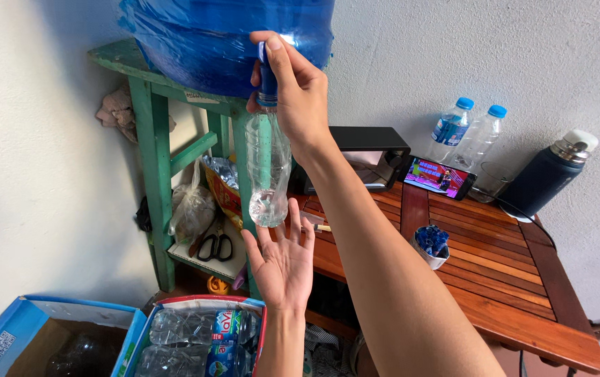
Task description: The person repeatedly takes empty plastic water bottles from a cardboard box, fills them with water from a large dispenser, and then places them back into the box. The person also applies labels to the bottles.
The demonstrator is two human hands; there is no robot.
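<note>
Right hand [300, 91] grip on jug tap [267, 77], clear bottle [268, 167] part filled, left hand [282, 262] spread wide beneath it

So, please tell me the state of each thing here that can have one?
Clear bottle: upright under the tap, almost empty.
Right hand: on the blue tap.
Left hand: open, under the bottle's base.
Phone: screen on.
Two bottles on table: capped.
Flask: closed, tilted.
Red carton: open, bottles inside.
</note>
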